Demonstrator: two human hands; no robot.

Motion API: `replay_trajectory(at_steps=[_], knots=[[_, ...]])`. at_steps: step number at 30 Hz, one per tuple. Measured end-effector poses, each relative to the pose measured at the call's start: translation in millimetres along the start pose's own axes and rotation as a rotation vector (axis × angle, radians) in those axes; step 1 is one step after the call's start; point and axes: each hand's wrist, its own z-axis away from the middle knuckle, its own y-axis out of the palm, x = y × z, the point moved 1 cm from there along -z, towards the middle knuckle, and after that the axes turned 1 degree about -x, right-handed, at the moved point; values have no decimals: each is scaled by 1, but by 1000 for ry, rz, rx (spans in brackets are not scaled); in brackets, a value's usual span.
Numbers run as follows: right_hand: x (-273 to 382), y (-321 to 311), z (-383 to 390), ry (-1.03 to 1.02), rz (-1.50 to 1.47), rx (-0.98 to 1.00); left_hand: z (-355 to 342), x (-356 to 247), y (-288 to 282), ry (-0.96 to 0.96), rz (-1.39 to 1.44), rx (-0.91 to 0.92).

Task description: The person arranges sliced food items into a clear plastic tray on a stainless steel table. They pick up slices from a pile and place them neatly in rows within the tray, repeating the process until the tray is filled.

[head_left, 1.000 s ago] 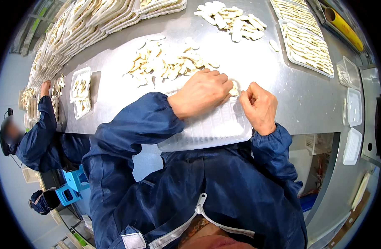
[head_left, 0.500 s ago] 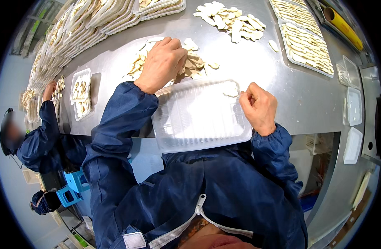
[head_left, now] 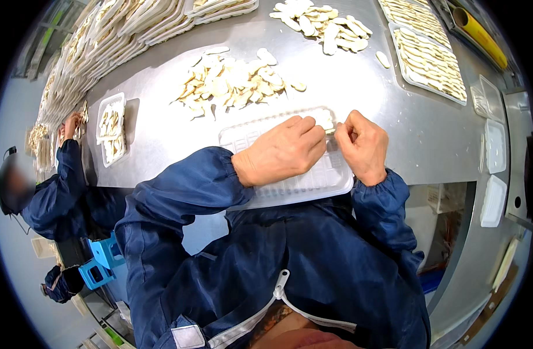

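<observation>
At the far left a co-worker (head_left: 57, 200) in dark blue reaches one hand (head_left: 70, 124) toward slices at the edge of the metal counter (head_left: 429, 139), with light-blue stools (head_left: 106, 250) standing below. Beyond, a tall stack of filled trays (head_left: 92, 75) leans across the upper left corner, and a pair of small filled trays (head_left: 111, 125) sits just in front of it. Next comes a loose heap of pale slices (head_left: 231, 87), spread beyond the person's left forearm. The left hand (head_left: 285, 150) is over the clear ribbed tray (head_left: 330, 179), its fingers curled inward; whether it grasps a slice cannot be told. That tray lies at the near edge of the counter, right before the person, with a few pale pieces (head_left: 324, 121) in its far right corner. Farther back is a second heap of slices (head_left: 330, 32). The right hand (head_left: 366, 148) is curled, thumb against forefinger, at the tray's right rim; what it pinches, if anything, is hidden. Past it lie a single slice (head_left: 383, 59), a tray of neatly rowed slices (head_left: 430, 65), a yellow tube (head_left: 481, 38) and white trays (head_left: 495, 145).
</observation>
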Motion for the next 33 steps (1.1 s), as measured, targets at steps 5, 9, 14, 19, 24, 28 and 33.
replay_trajectory(at_steps=[5, 9, 14, 19, 24, 28, 33], knots=[[-3, 1, 0, -17, 15, -5, 0, 7, 5, -65, 221, -22], [-1, -1, 1, 0, 21, 18, 1, 18, 14, -299, 516, -95], [-2, 0, 0, -48, 18, -12, 2, 20, 17, -270, 438, -88], [-2, -2, 0, -30, 36, 2, 12, 44, -8, -264, 165, -258], [-4, 0, 0, -52, 14, -14, 27, 105, -26, -508, 73, -150], [-2, 0, 0, -36, 14, -9, 26, 112, -10, -445, -25, -24], [-2, 0, 0, -58, 12, -17, 21, 114, -5, -414, -60, 11]])
